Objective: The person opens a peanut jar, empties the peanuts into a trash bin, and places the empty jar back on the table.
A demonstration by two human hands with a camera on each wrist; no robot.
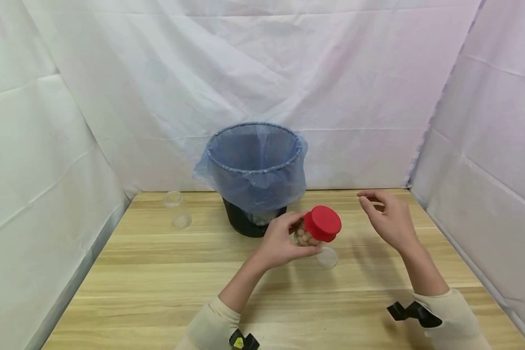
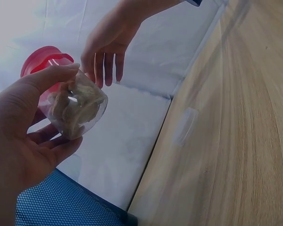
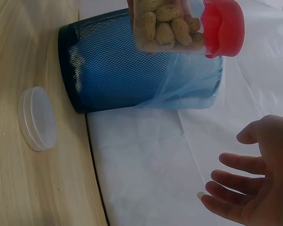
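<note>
My left hand [image 1: 280,243] grips a clear plastic jar of unshelled peanuts [image 1: 306,236] above the table. A red lid [image 1: 325,222] covers the jar's top, which tilts to the right. In the right wrist view the peanuts [image 3: 166,29] show through the jar's wall, beside the red lid [image 3: 226,28]. Apart from the jar, my right hand [image 1: 391,218] hovers to its right with relaxed, slightly bent fingers and nothing in them. A translucent round lid [image 1: 327,257] lies on the table just below the jar; the right wrist view shows this loose lid [image 3: 37,118] too.
Behind my left hand stands a black mesh wastebasket [image 1: 240,221] lined with a blue plastic bag [image 1: 262,187]. A clear container [image 1: 178,211] lies at the back left of the wooden table [image 1: 157,291]. White cloth [image 1: 354,87] surrounds the back and sides.
</note>
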